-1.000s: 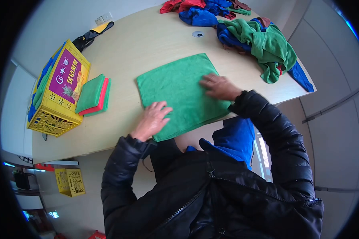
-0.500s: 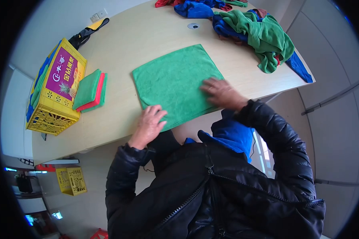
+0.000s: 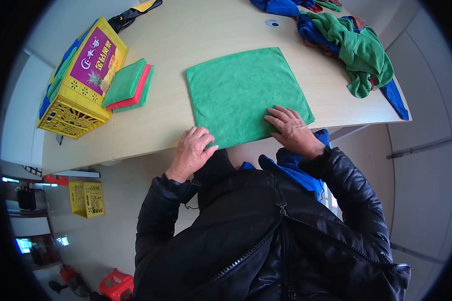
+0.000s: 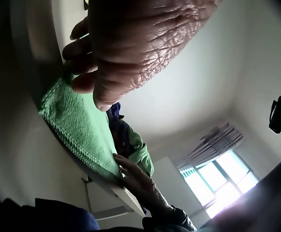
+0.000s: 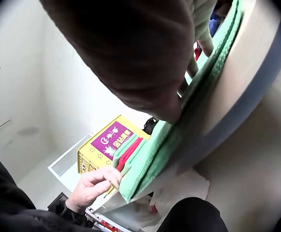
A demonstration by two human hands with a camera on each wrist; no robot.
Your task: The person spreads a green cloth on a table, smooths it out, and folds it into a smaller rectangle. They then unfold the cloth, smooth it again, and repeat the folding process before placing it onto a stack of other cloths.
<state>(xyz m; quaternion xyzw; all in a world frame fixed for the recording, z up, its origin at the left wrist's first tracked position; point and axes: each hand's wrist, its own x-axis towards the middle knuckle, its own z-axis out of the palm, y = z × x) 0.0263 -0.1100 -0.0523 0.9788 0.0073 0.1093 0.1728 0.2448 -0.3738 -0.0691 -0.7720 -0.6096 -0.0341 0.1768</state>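
Observation:
A green cloth (image 3: 241, 90) lies flat at the table's front edge, its near side along that edge. The left hand (image 3: 191, 152) rests at the cloth's near left corner, fingers slightly bent; in the left wrist view the fingers of the left hand (image 4: 126, 53) are over the corner of the cloth (image 4: 80, 128). On the near right part of the cloth lies the right hand (image 3: 296, 131), fingers spread and relaxed. The right wrist view shows the right hand (image 5: 145, 63) touching the cloth (image 5: 155, 157), whose edge there has more than one layer.
Folded green and red cloths (image 3: 130, 86) stand beside a yellow crate (image 3: 80, 95) with cloths inside, at the left. A heap of green and blue cloths (image 3: 359, 55) lies at the back right. Blue fabric (image 3: 291, 168) hangs below the table's front edge.
The right hand has drawn back toward the near edge of the cloth. The left hand stays by the near left corner. The head view has shifted, and the cloth lies closer to the front edge.

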